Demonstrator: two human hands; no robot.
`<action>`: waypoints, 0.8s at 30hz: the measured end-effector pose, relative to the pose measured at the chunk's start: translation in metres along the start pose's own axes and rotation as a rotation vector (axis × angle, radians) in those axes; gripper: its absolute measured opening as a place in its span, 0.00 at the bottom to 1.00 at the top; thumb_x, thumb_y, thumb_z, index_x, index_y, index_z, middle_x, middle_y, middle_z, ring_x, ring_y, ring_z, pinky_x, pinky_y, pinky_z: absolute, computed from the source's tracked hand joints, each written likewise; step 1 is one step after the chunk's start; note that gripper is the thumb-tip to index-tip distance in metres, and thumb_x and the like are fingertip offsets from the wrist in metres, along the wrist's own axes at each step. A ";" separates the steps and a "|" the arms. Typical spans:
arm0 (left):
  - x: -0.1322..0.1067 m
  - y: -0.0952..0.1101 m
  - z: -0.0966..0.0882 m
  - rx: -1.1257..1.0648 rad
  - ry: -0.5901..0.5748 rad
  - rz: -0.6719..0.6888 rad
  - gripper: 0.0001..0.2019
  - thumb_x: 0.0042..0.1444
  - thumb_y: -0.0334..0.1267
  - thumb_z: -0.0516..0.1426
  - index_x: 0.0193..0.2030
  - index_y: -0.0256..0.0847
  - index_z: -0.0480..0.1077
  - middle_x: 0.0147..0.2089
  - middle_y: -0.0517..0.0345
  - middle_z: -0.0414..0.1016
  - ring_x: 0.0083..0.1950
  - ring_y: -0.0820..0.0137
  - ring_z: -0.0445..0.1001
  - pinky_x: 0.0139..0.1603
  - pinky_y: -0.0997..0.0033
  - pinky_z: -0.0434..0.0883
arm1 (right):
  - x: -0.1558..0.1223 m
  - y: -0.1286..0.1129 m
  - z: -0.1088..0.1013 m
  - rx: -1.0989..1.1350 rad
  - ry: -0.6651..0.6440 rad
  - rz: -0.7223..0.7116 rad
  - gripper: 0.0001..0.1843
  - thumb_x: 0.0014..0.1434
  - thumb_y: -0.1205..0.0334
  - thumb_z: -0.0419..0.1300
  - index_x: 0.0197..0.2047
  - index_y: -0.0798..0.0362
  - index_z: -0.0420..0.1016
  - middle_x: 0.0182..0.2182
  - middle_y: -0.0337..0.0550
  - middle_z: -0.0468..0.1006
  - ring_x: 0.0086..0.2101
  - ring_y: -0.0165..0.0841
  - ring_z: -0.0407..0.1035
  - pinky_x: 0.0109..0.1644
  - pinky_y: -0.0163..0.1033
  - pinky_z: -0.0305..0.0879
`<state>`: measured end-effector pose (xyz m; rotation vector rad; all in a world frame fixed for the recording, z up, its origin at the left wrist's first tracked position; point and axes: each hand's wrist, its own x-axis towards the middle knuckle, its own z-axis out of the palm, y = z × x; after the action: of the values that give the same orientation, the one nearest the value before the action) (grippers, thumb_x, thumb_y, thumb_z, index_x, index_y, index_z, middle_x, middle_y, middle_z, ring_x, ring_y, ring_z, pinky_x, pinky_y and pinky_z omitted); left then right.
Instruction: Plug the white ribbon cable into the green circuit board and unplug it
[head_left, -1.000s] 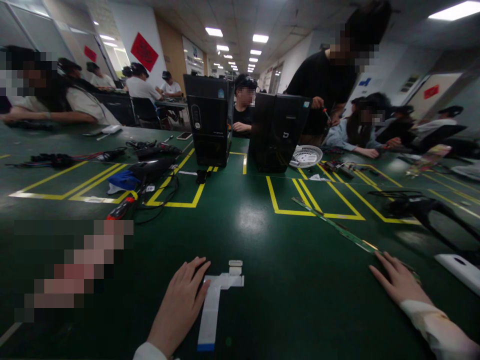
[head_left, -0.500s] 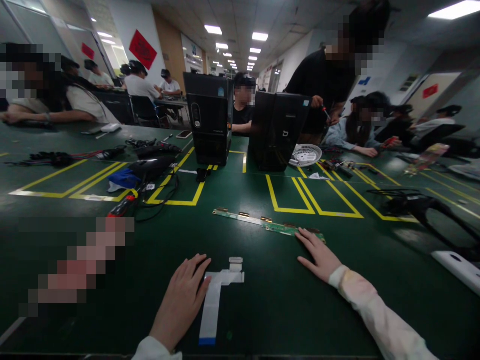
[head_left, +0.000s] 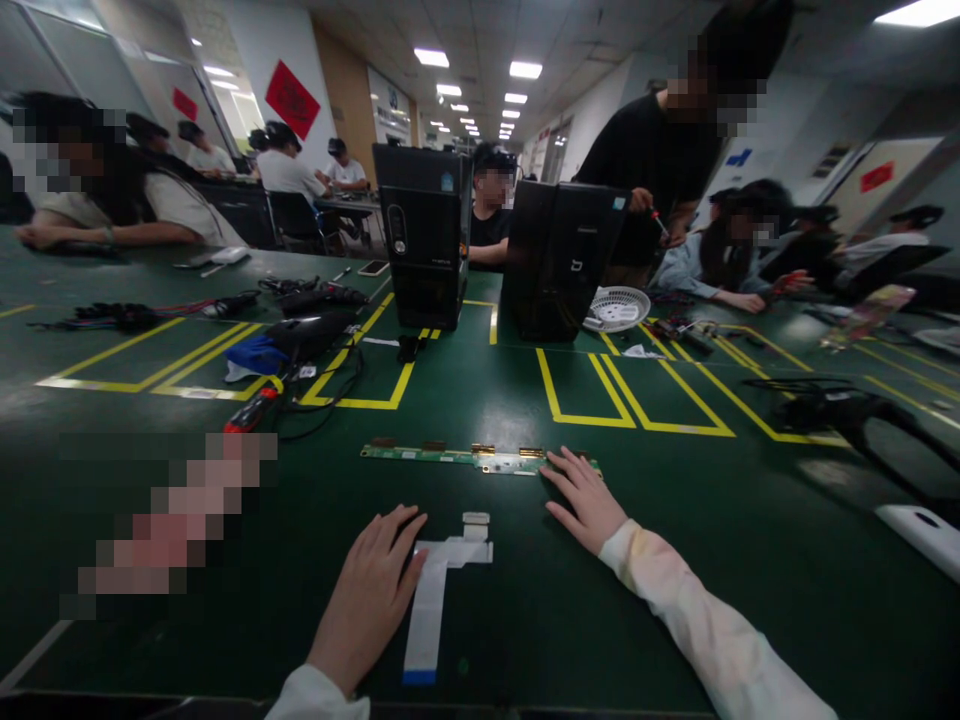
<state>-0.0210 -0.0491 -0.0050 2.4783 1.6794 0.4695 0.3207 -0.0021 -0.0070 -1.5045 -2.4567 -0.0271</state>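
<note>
- Our right hand (head_left: pixel 589 503), fingers spread, touches the circuit strip (head_left: pixel 499 461) just below frame centre; we press lightly.
- Our left hand (head_left: pixel 367 580), loosely spread, edges the ribbon cable (head_left: pixel 427 615), lower centre; we avoid creasing it.

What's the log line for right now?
left hand: open, at white ribbon cable | right hand: open, touching green circuit board

I see a narrow green circuit board (head_left: pixel 454 457) lying nearly crosswise at center frame, gold-colored tabs along its upper edge; below it, a white ribbon cable (head_left: pixel 426 618), angled at the top, blue at the bottom.
</note>
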 end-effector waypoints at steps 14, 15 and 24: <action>0.001 -0.001 -0.001 -0.012 0.041 0.026 0.20 0.64 0.45 0.46 0.59 0.44 0.64 0.61 0.52 0.65 0.63 0.58 0.62 0.63 0.49 0.59 | 0.004 -0.046 0.005 0.067 -0.043 -0.044 0.30 0.62 0.48 0.49 0.62 0.55 0.60 0.62 0.55 0.58 0.62 0.44 0.50 0.64 0.59 0.47; 0.001 0.000 -0.003 -0.015 0.044 0.035 0.19 0.64 0.45 0.46 0.59 0.44 0.64 0.61 0.52 0.65 0.62 0.58 0.62 0.63 0.49 0.59 | 0.006 -0.051 0.004 0.069 -0.052 -0.044 0.30 0.62 0.48 0.49 0.62 0.56 0.60 0.61 0.55 0.59 0.62 0.44 0.50 0.64 0.58 0.47; 0.000 0.044 -0.004 -0.067 0.046 0.229 0.17 0.64 0.38 0.48 0.59 0.44 0.63 0.60 0.53 0.67 0.61 0.60 0.64 0.61 0.53 0.63 | 0.007 -0.057 0.006 0.092 -0.077 -0.098 0.31 0.61 0.46 0.50 0.63 0.53 0.59 0.62 0.53 0.57 0.63 0.43 0.47 0.65 0.57 0.44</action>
<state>0.0164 -0.0664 0.0106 2.6409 1.3744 0.5996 0.2663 -0.0213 -0.0048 -1.3710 -2.5531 0.1259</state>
